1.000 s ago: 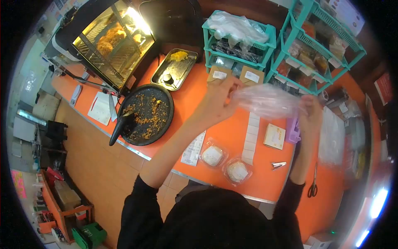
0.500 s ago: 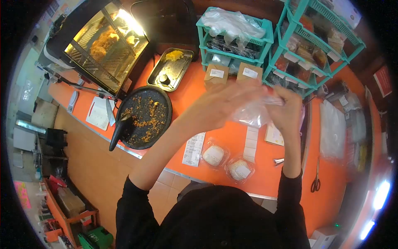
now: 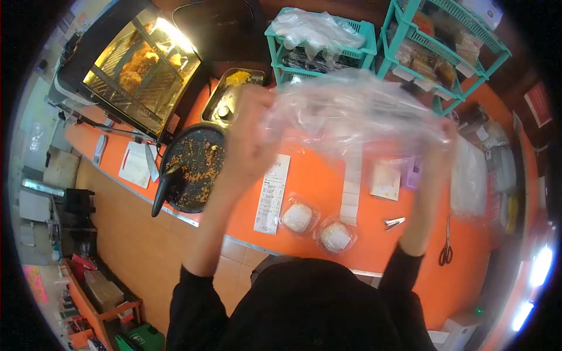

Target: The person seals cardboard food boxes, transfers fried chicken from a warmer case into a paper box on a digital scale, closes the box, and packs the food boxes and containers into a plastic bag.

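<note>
A clear plastic bag is stretched wide in the air between my two hands, blurred by motion. My left hand is closed on its left end, in front of the metal tray. At the other end, my right hand grips the bag, fingers smeared. Below the bag, two round clear containers, one left of the other, lie on the orange counter with white labels on their contents. A printed receipt is beside them, and a strip of labels runs up under the bag.
A stone mortar with crumbs and a pestle stands left, near a knife and a lit food warmer. Teal racks line the back. A stapler and scissors are at right.
My hands have moved far apart, left hand leftward and right hand rightward. The bunched bag has spread out between them and now covers the brown boxes at the back.
</note>
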`<state>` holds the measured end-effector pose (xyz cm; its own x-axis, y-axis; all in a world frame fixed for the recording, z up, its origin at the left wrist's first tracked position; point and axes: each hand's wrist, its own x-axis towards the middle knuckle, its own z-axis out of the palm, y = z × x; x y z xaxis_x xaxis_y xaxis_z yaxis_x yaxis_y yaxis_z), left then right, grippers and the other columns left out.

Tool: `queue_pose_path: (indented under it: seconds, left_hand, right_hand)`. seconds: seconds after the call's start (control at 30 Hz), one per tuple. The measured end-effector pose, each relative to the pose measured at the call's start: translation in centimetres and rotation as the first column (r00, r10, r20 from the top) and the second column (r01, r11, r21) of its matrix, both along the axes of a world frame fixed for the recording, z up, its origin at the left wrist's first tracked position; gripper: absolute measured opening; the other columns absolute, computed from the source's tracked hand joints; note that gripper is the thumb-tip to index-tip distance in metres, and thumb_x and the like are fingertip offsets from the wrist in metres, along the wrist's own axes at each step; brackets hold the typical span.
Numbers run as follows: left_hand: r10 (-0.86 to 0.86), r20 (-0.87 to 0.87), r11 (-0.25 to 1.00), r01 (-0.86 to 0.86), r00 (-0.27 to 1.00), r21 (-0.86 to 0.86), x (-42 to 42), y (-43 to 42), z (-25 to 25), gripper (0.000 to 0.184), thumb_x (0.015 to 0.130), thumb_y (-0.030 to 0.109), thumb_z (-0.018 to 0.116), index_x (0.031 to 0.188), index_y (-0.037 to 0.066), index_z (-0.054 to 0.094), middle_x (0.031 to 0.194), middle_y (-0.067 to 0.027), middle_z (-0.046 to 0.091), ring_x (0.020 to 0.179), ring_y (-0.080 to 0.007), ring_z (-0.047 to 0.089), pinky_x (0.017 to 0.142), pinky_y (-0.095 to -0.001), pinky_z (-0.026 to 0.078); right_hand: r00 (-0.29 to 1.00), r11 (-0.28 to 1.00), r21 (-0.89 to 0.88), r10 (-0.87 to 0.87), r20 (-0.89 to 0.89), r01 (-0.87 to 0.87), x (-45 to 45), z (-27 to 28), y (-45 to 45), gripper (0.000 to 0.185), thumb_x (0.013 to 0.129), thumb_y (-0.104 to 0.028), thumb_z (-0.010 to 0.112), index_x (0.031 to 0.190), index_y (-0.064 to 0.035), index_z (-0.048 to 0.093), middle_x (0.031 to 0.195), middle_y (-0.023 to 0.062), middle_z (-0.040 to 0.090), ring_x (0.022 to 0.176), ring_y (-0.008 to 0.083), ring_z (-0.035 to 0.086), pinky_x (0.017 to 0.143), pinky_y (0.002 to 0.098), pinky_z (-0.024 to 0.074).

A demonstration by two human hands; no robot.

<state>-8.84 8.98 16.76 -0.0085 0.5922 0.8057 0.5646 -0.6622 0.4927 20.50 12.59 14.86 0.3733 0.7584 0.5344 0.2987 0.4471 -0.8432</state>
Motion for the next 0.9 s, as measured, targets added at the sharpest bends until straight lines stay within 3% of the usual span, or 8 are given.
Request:
queue_pose_path:
  seconds: [0.27, 0.37, 0.47, 0.53, 0.67, 0.77, 0.8, 0.9]
  left_hand:
    - [0.317, -0.066, 0.873, -0.318, 0.946, -0.369, -5.4, -2.7, -7.1, 0.026, 0.079, 0.007, 0.064, 0.104, 0.003, 0.057, 0.092, -0.0088, 0.062, 0.069, -0.0212, 0.06, 0.064, -0.0304, 0.049]
    - [0.51, -0.546, 0.857, -0.447, 0.665, 0.256, -0.5, -2.0, -4.5, 0.035, 0.077, 0.009, 0.067, 0.11, 0.002, 0.058, 0.094, -0.0097, 0.062, 0.073, -0.0231, 0.061, 0.067, -0.0336, 0.05]
    - [0.021, 0.171, 0.96, 0.028, 0.985, -0.28, 1.6, -1.9, -5.1, 0.024, 0.069, -0.002, 0.067, 0.092, 0.005, 0.068, 0.103, -0.0151, 0.059, 0.104, -0.0353, 0.058, 0.088, -0.0403, 0.048]
    - [0.316, -0.578, 0.936, -0.346, 0.752, 0.062, -4.5, -0.1, -8.8, 0.027, 0.066, -0.003, 0.061, 0.09, 0.005, 0.068, 0.1, -0.0176, 0.058, 0.097, -0.0374, 0.059, 0.081, -0.0405, 0.05]
    - [0.301, -0.494, 0.899, -0.416, 0.816, -0.139, -6.6, -1.2, -7.9, 0.02, 0.08, 0.003, 0.059, 0.098, 0.007, 0.068, 0.097, -0.0129, 0.057, 0.078, -0.0309, 0.061, 0.066, -0.0405, 0.051]
    - [0.295, -0.466, 0.867, -0.439, 0.834, -0.237, -5.2, -1.7, -9.4, 0.02, 0.082, 0.01, 0.061, 0.1, 0.006, 0.068, 0.093, -0.0131, 0.055, 0.076, -0.0306, 0.062, 0.064, -0.0399, 0.052]
    - [0.328, -0.473, 0.822, -0.494, 0.818, -0.285, -4.7, -1.6, -10.0, 0.023, 0.081, 0.014, 0.064, 0.103, 0.008, 0.067, 0.095, -0.0134, 0.055, 0.075, -0.031, 0.063, 0.064, -0.0401, 0.053]
    - [0.349, -0.504, 0.662, -0.589, 0.79, -0.464, -5.7, -0.4, -11.0, 0.041, 0.075, 0.023, 0.073, 0.114, 0.012, 0.063, 0.106, -0.0155, 0.052, 0.076, -0.0346, 0.065, 0.065, -0.0426, 0.054]
  right_hand:
    - [0.957, 0.999, 0.025, 0.022, 0.291, -0.031, 0.5, -0.4, 1.1, 0.032, 0.063, 0.0, 0.066, 0.071, -0.0081, 0.036, 0.063, 0.0009, 0.037, 0.063, 0.0127, 0.04, 0.055, 0.0266, 0.037]
    - [0.81, 0.993, 0.102, -0.009, 0.586, -0.063, -5.5, 0.4, 1.5, 0.033, 0.059, 0.005, 0.063, 0.069, -0.0062, 0.035, 0.056, 0.0093, 0.039, 0.05, 0.0209, 0.04, 0.049, 0.0296, 0.0372]
    - [0.77, 0.984, -0.084, 0.174, 0.614, -0.155, -9.6, 3.1, -0.6, 0.023, 0.061, 0.003, 0.061, 0.076, -0.0053, 0.045, 0.064, 0.0153, 0.054, 0.059, 0.0314, 0.059, 0.053, 0.0387, 0.0461]
    - [0.54, 0.96, -0.276, 0.212, 0.814, 0.039, -9.6, 3.5, 0.1, 0.025, 0.067, -0.007, 0.066, 0.084, -0.0092, 0.048, 0.068, 0.0122, 0.053, 0.066, 0.0312, 0.055, 0.059, 0.0359, 0.0431]
    - [0.362, 0.977, 0.203, -0.214, 0.908, 0.067, -7.3, -3.5, 4.9, 0.036, 0.072, -0.007, 0.064, 0.105, -0.0139, 0.053, 0.067, 0.0118, 0.059, 0.065, 0.0333, 0.062, 0.058, 0.0386, 0.0472]
    - [0.772, 0.939, -0.329, 0.138, 0.62, 0.097, -8.5, -4.3, 4.1, 0.043, 0.076, -0.006, 0.062, 0.117, -0.015, 0.051, 0.062, 0.0076, 0.057, 0.055, 0.0286, 0.058, 0.052, 0.035, 0.0472]
    - [0.917, 0.895, -0.362, 0.346, 0.198, -0.259, -9.1, -5.4, 4.1, 0.044, 0.074, -0.004, 0.061, 0.116, -0.0141, 0.051, 0.065, 0.0064, 0.059, 0.053, 0.0288, 0.058, 0.051, 0.0358, 0.0485]
    - [0.7, 0.652, -0.253, 0.657, -0.281, -0.714, -8.3, -7.6, 3.8, 0.047, 0.072, 0.0, 0.059, 0.116, -0.0134, 0.052, 0.067, 0.0055, 0.061, 0.054, 0.0288, 0.059, 0.052, 0.0365, 0.0503]
